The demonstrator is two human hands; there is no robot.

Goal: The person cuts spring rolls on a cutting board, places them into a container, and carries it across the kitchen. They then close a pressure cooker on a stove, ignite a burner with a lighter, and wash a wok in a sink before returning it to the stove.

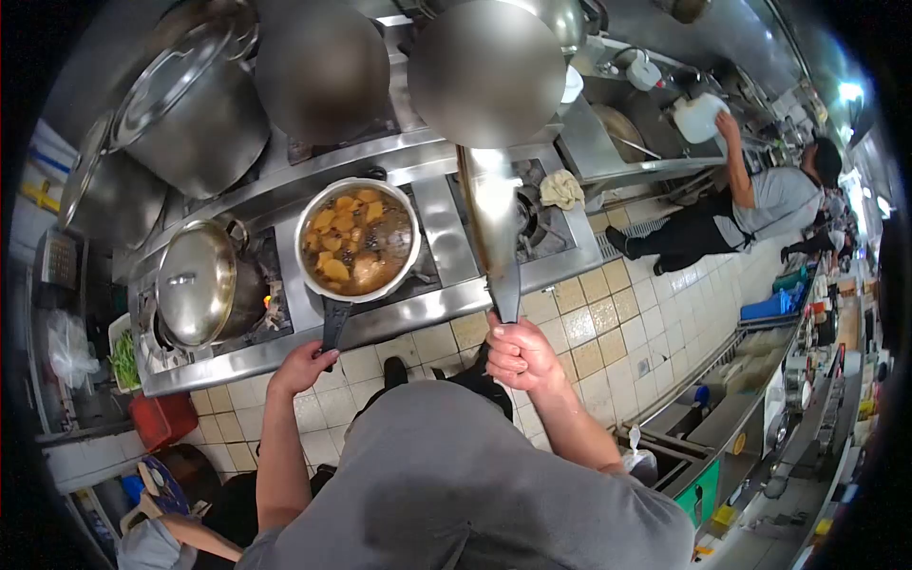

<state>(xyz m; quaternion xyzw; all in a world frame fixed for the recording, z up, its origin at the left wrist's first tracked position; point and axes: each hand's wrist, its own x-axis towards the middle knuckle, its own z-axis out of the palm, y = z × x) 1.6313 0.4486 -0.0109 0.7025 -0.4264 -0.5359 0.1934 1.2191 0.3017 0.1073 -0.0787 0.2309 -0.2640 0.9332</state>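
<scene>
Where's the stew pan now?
Head view: the pan sits centre-left on the stove, between the lidded pot and the ladle in the right hand; the left hand grips its handle.

Both bare arms reach forward, away from the body. The left hand (304, 366) is curled closed, palm down, its arm nearly straight. The right hand (521, 356) is clenched in a fist, knuckles up, its forearm angling in from the right.

No legible text anywhere. No readable labels, brands or numbers on the pots, the stove, the pan or the far shelves; everything there is too small and blurred to make out.
</scene>
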